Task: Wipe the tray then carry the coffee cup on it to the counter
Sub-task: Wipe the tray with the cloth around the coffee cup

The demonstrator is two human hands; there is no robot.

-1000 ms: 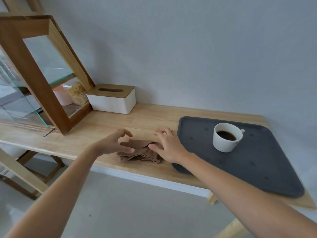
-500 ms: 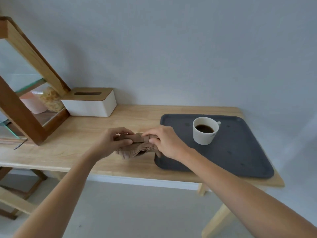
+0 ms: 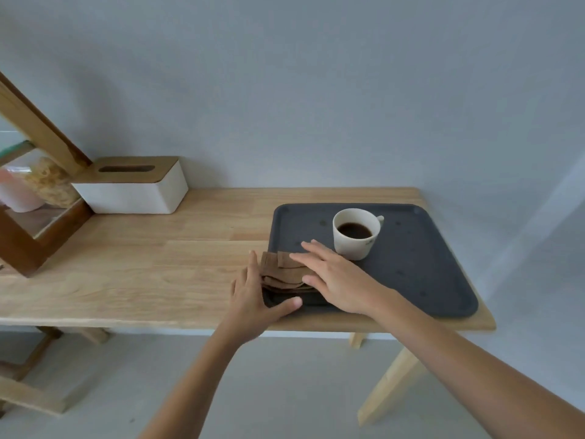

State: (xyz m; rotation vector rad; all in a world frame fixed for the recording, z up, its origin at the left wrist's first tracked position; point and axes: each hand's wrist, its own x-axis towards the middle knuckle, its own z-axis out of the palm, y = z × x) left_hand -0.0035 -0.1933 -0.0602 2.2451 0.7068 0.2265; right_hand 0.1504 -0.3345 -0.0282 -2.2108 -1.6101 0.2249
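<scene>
From the head view I see 1 dark grey tray (image 3: 421, 264) lying flat on the right end of the wooden bench (image 3: 142, 264), its far edge close to the wall. The white coffee cup (image 3: 356, 237) stands upright on the tray, toward its 11 o'clock part, holding dark coffee, with its handle pointing to 3 o'clock. A folded brown cloth (image 3: 283, 270) lies on the tray's near-left corner, at about 8 o'clock from the cup, and the cup stands just beside it without touching it.

My right hand (image 3: 340, 280) lies flat and open on top of the cloth, fingers spread and pressing down, gripping nothing; its fingertips reach toward 10 o'clock and come near the base of the cup. My left hand (image 3: 253, 296) is open too, resting against the tray's left edge, with its fingers straight along the cloth's left side and its thumb lying across the tray's near rim.

At 9 o'clock from the tray, well apart, a white tissue box (image 3: 133, 190) with a wooden lid sits against the wall, and just beside it stands a wood-framed glass case (image 3: 38, 128).
</scene>
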